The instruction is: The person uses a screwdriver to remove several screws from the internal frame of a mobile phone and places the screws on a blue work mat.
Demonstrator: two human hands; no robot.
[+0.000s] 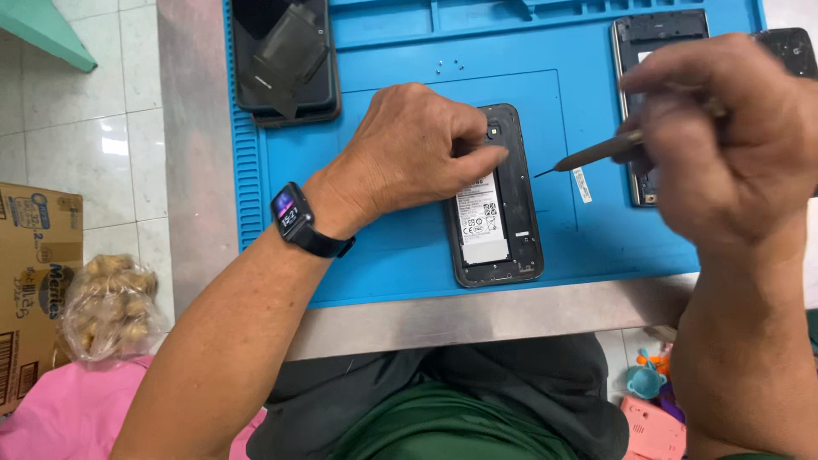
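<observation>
An opened black phone (503, 223) lies back-up on a blue work mat (400, 255), its white-labelled battery showing. My left hand (409, 153) presses on the phone's upper part, fingertips by the camera end; a black smartwatch (292, 217) is on that wrist. My right hand (733, 136) hovers to the right of the phone and grips a thin dark screwdriver (596, 153). Its tip points left, just off the phone's right edge, above the mat.
Another dark phone with a loose back cover (285, 55) lies at the mat's top left. A phone frame (652, 38) sits at top right. Tiny screws (450, 63) rest above the phone. The steel table edge (511, 311) runs near me; a cardboard box (34, 281) stands on the floor at left.
</observation>
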